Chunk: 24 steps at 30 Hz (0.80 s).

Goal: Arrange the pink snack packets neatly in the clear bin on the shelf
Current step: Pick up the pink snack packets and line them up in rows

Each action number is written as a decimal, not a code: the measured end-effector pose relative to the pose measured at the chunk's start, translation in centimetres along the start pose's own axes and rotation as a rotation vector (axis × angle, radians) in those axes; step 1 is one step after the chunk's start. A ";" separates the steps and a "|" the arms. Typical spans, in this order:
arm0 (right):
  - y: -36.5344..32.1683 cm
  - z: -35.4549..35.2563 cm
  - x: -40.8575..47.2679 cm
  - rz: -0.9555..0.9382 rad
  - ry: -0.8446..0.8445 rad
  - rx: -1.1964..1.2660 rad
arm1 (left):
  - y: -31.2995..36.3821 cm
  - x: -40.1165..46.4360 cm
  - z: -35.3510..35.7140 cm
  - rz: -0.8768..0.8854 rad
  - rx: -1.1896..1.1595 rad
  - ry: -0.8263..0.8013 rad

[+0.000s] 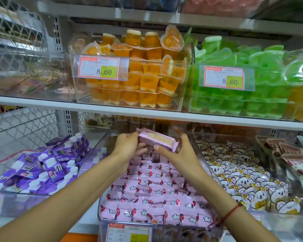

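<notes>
Fingers of our left hand (125, 143) and right hand (177, 151) pinch 1 pink packet (157, 140) by its 2 ends, above the far end of the clear bin (202, 158). We judge it light, crinkly, slippery; end grips suit.

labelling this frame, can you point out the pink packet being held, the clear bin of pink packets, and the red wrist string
held pink packet (157, 139), head view, its top face
clear bin (99, 209), head view, front left corner wall
red wrist string (230, 212), head view, strand across the right wrist
</notes>
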State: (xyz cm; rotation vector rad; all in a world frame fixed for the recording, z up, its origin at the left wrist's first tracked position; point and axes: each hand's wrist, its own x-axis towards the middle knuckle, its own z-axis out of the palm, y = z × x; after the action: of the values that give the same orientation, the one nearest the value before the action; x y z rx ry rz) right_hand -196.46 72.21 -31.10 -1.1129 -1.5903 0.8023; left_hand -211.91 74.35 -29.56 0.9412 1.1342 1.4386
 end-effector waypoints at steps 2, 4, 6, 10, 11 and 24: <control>-0.5 -0.1 -0.3 -0.141 0.007 0.030 | 0.2 -0.4 0.2 -0.153 -0.055 -0.094; -1.0 -0.1 -0.7 -0.198 0.076 -0.009 | 0.4 -0.3 0.1 -0.199 0.076 -0.205; -0.9 -0.3 -0.6 -0.124 0.176 -0.034 | 0.2 0.2 -0.5 -0.089 0.343 -0.304; -1.1 -0.6 0.1 0.108 0.255 0.206 | -0.1 0.4 -1.3 0.290 0.636 -0.616; -1.1 -0.7 0.1 0.140 0.238 0.277 | -0.3 0.5 -1.3 0.359 0.641 -0.631; 0.4 -1.4 0.6 0.214 0.297 0.144 | -0.5 2.0 -2.0 0.304 0.964 -0.522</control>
State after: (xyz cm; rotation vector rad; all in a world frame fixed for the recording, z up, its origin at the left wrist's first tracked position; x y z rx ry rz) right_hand -195.01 72.92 -30.87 -1.2470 -1.1632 0.8337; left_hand -214.00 75.98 -30.54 2.0881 1.3027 0.7115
